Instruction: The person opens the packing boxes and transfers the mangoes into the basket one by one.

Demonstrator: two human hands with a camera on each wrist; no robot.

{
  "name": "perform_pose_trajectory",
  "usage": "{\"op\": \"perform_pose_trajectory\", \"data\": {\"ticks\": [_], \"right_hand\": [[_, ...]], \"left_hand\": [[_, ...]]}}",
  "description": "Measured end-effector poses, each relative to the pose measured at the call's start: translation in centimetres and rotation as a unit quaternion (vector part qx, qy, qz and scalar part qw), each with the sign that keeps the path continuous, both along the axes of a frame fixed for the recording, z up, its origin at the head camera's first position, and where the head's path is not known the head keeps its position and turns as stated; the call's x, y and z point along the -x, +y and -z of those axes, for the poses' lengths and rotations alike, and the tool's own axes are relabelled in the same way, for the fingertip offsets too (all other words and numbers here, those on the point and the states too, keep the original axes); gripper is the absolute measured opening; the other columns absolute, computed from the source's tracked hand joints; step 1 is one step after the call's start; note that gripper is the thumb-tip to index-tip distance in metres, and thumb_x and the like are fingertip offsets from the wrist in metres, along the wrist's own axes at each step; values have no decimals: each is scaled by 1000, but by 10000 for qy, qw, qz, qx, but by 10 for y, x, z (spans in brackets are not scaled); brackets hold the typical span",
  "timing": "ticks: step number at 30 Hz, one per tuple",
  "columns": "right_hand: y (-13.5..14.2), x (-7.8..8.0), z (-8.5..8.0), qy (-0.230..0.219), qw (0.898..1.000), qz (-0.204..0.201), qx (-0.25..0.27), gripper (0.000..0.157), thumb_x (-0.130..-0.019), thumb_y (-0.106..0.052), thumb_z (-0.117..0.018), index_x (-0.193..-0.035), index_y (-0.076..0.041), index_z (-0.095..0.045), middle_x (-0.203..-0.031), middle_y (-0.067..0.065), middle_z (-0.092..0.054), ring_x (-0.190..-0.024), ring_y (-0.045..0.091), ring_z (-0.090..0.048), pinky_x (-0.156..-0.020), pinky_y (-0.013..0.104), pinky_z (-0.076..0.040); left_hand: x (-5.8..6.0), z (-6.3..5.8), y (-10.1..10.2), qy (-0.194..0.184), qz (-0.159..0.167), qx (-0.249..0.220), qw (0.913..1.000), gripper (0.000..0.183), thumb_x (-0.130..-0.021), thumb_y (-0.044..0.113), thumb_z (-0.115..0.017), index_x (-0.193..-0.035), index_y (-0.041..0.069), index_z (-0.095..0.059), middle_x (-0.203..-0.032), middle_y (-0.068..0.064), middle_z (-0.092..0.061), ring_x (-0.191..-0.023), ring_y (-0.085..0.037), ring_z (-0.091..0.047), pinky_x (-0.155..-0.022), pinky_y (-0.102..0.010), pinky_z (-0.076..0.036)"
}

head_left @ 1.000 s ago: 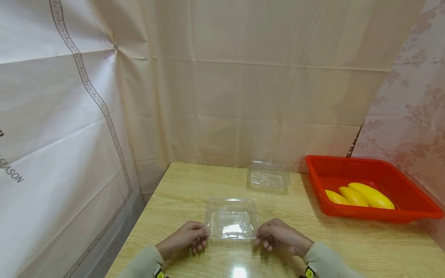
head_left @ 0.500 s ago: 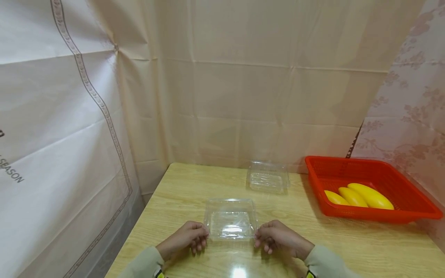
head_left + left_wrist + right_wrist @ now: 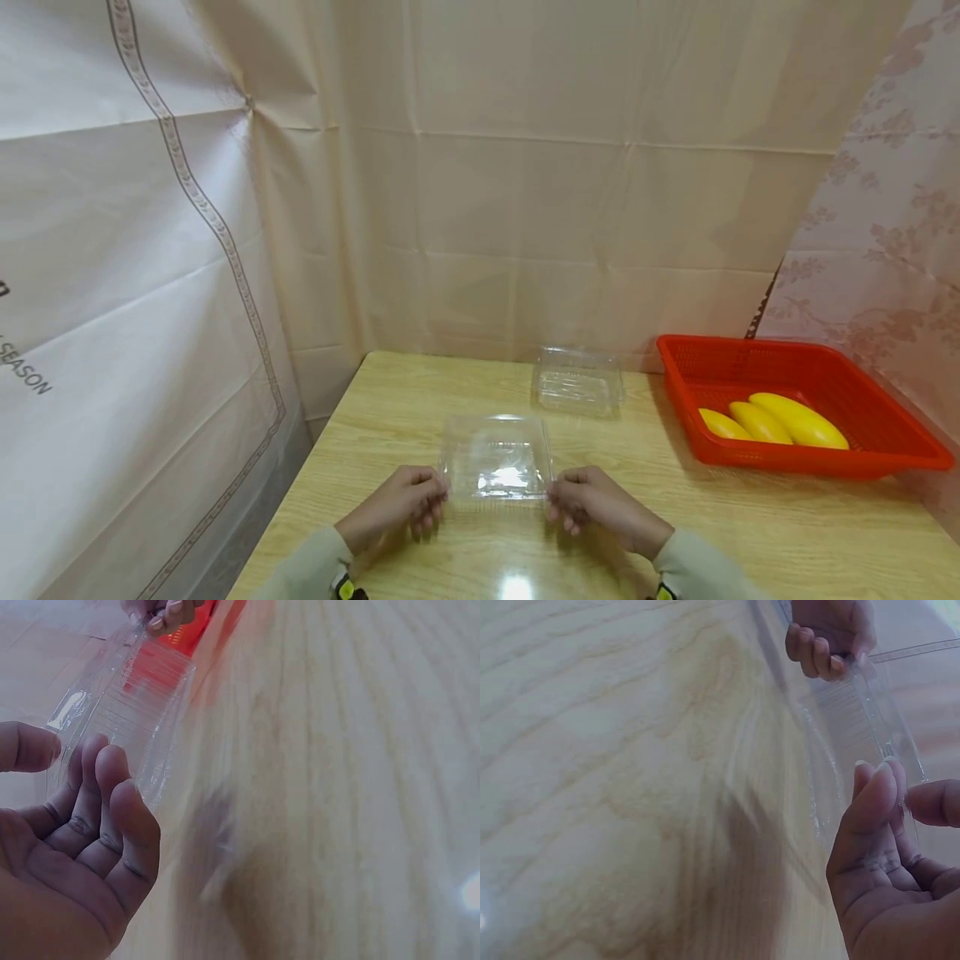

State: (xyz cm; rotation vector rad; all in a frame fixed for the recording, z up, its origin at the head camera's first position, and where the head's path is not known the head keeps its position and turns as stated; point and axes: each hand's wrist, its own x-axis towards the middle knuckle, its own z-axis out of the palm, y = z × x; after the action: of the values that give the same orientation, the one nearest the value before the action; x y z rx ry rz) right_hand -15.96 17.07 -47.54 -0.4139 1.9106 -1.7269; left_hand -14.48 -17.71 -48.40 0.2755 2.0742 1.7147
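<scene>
Between my two hands is a clear plastic clamshell box [image 3: 495,458] with ribbed sides. My left hand [image 3: 401,504] pinches its near left corner between thumb and fingers. At the near right corner, my right hand [image 3: 603,508] pinches the rim the same way. The left wrist view shows the box's ribbed wall [image 3: 131,709] close over the table, the left fingertips [image 3: 112,761] at its edge. From the right wrist, thumb and fingertips [image 3: 885,784] meet on the rim. Nothing shows inside the box.
A second clear plastic box [image 3: 577,385] lies at the back of the wooden table [image 3: 420,383]. To the right stands a red basket [image 3: 892,417] holding several yellow mango-like fruits [image 3: 798,419]. Cloth sheets [image 3: 510,208] hang behind and at both sides.
Both hands have risen slightly with the clear box. Its near rim now stands higher in the head view, with the ribbed front wall showing beneath it.
</scene>
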Motion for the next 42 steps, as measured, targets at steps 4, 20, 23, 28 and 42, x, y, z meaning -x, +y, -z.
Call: {"op": "perform_pose_trajectory", "data": {"ticks": [4, 20, 23, 28, 42], "right_hand": [[-3, 5, -5, 24, 10000, 95, 3, 31, -105, -21, -58, -101, 10, -63, -84, 12, -68, -63, 12, -56, -57, 23, -50], [-22, 46, -7, 314, 9987, 412, -9, 33, -105, -20, -57, -106, 12, -62, -89, 12, -67, -70, 13, -56, -62, 24, -52], [-26, 55, -7, 295, 9981, 532, -27, 33, -105, -20, -56, -109, 12, -62, -90, 12, -67, -70, 13, -57, -62, 24, -52], [-33, 69, -7, 284, 9976, 637, 19, 35, -106, -20, -54, -113, 14, -61, -94, 16, -68, -72, 14, -58, -64, 25, -53], [-50, 109, 0, 148, 9970, 694, 314, 36, -107, -16, -51, -111, 18, -59, -89, 10, -67, -70, 12, -58, -65, 26, -53]], "left_hand": [[6, -3, -2, 10, -65, 12, 10000, 36, -107, 26, -55, -103, -9, -63, -83, -12, -67, -65, -15, -60, -55, -26, -50], [44, -7, -13, 384, -390, 159, 9984, 37, -109, 25, -51, -105, -11, -62, -83, -13, -64, -65, -16, -58, -56, -29, -51], [54, -6, -14, 449, -534, 186, 9974, 35, -109, 23, -50, -106, -10, -62, -85, -15, -64, -66, -17, -58, -58, -29, -51], [68, -7, -15, 466, -748, 161, 9960, 34, -108, 20, -50, -108, -13, -61, -84, -14, -63, -67, -16, -57, -58, -28, -50], [108, -17, -18, 532, -1369, 284, 9887, 34, -107, 20, -51, -111, -12, -62, -88, -13, -64, -71, -18, -59, -60, -29, -51]]}}
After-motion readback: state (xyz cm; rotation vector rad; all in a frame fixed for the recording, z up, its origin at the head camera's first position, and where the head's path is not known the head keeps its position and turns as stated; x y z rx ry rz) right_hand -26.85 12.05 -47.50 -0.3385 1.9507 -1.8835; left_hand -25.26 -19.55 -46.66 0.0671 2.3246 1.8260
